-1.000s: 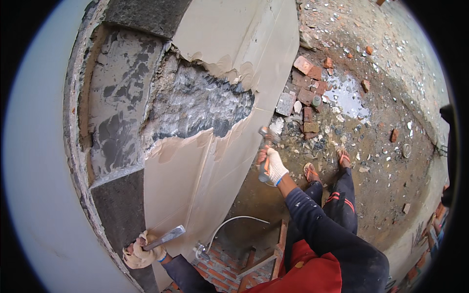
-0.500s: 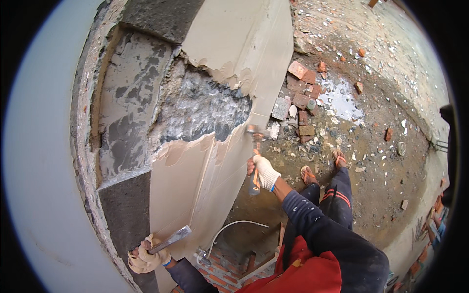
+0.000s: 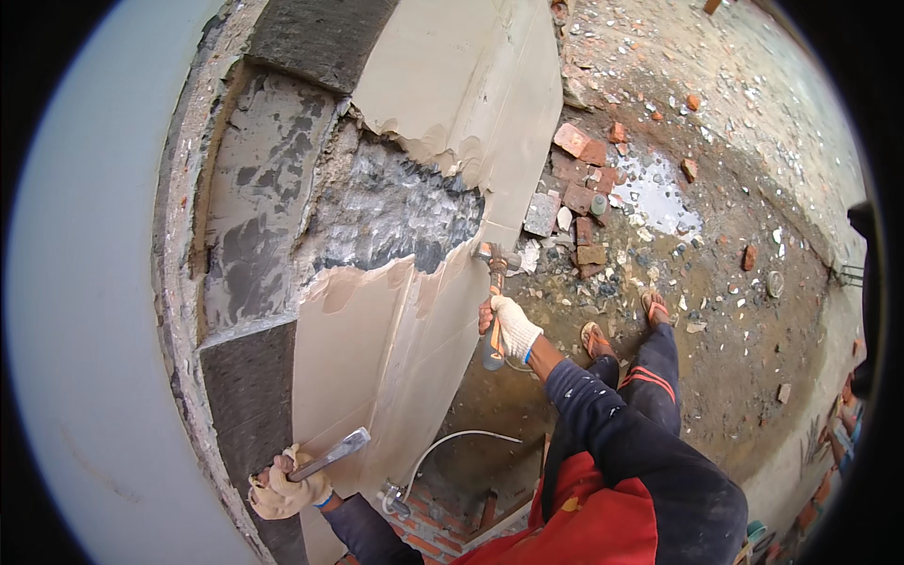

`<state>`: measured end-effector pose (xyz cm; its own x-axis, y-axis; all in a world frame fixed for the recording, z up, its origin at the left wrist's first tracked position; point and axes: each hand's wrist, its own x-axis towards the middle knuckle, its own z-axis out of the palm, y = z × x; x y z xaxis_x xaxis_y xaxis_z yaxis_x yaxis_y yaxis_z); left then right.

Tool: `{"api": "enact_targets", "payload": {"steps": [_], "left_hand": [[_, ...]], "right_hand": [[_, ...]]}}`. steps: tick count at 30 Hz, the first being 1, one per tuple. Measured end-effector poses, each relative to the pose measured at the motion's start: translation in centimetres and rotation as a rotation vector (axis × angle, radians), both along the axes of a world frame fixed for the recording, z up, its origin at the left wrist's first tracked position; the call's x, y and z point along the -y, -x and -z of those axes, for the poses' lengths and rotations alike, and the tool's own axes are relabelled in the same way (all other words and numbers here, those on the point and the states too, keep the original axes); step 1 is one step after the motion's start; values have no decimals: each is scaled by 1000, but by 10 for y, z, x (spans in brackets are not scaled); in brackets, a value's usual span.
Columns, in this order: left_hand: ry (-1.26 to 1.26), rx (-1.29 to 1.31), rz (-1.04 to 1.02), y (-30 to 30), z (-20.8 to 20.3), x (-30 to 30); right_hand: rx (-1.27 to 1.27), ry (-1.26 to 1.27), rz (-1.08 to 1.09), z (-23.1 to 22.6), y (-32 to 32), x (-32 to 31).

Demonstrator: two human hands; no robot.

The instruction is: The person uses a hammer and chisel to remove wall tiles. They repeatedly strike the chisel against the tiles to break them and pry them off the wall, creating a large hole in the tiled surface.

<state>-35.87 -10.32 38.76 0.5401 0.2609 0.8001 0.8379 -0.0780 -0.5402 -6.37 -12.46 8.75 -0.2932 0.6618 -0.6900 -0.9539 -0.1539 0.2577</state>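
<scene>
My left hand (image 3: 284,488), in a cream work glove, is closed round a flat metal chisel (image 3: 334,454); its blade points up and to the right, over the lower beige wall tiles (image 3: 353,377). My gloved right hand (image 3: 513,330) grips a hammer (image 3: 496,273) by its dark handle with orange marks. The hammer's head is beside the right edge of the tiles, just below a broken-out patch (image 3: 395,202) of rough grey masonry. Jagged tile edges border this patch above and below.
A recessed grey mortar panel (image 3: 259,198) lies left of the patch, with dark stone slabs (image 3: 250,395) at its ends. Broken bricks (image 3: 579,179) and rubble cover the wet ground (image 3: 716,377) at right. A white hose (image 3: 457,435) curves from a tap near the lower tiles.
The view has shifted slightly, and the wall's left part sits a little further right. The hammer has turned slightly in my right hand. Both hands keep their holds.
</scene>
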Motion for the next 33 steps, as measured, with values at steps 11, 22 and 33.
{"api": "enact_targets", "payload": {"steps": [11,22,33], "left_hand": [[-70,-177,-96,-8,-9,1],[46,-95,-30,2,-3,2],[95,35,24,8,6,2]], "right_hand": [[-13,52,156,5,-4,0],[-62,38,165,0,12,-6],[-70,50,195,5,-9,-4]]}}
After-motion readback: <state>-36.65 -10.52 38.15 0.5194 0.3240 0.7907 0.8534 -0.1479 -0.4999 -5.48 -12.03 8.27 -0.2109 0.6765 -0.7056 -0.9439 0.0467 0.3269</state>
